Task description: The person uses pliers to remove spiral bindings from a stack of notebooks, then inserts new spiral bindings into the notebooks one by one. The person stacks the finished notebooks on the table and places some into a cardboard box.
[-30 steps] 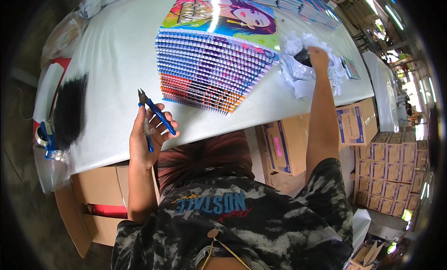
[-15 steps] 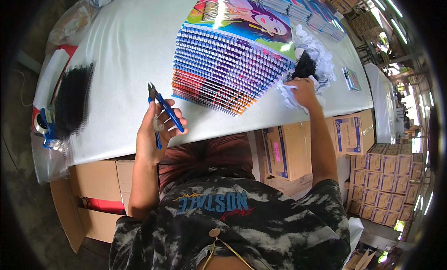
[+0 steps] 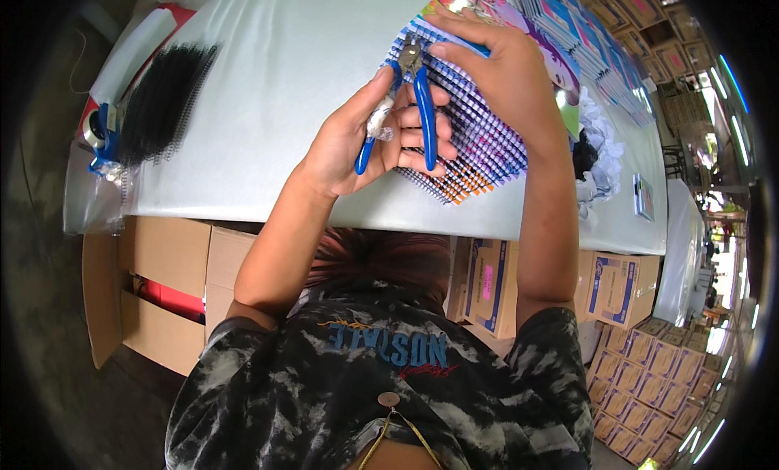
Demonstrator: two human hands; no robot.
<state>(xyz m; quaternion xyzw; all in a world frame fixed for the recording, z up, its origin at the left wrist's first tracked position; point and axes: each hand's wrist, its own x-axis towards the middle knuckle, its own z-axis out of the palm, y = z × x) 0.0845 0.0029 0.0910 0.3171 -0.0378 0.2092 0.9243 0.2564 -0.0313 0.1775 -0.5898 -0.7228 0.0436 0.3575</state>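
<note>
Head view, and straight to twelve o'clock: the left hand [image 3: 345,150] is curled around a pair of blue-handled cutters [image 3: 426,109], its thumb on one handle, its fingers around the other. The handles stand apart, the metal nose points toward twelve, and a clear plastic wrap [image 3: 380,121] clings to the near handle. The right hand [image 3: 515,77] reaches in at one o'clock over the stack of spiral-bound books [image 3: 491,141] — thumb and forefinger well parted, though whether the tips touch the top cover I cannot tell.

More books [image 3: 580,44] lie out at half past one, and at two a crumpled white paper [image 3: 600,137] rests on the pale table [image 3: 268,129], something black within it. Over at ten, there's a bundle of black coils [image 3: 166,101], with a blue tape dispenser [image 3: 104,145] just beside it.

Now the print: at six the dark patterned shirt [image 3: 381,389] carries big blue lettering, upside down here, with a red scrawl beneath. At four, a brown carton [image 3: 503,296] shows blue printed panels and a pink label [image 3: 488,282] — and past it, the stacked cartons [image 3: 641,381] bear dark printed panels too small to read.
</note>
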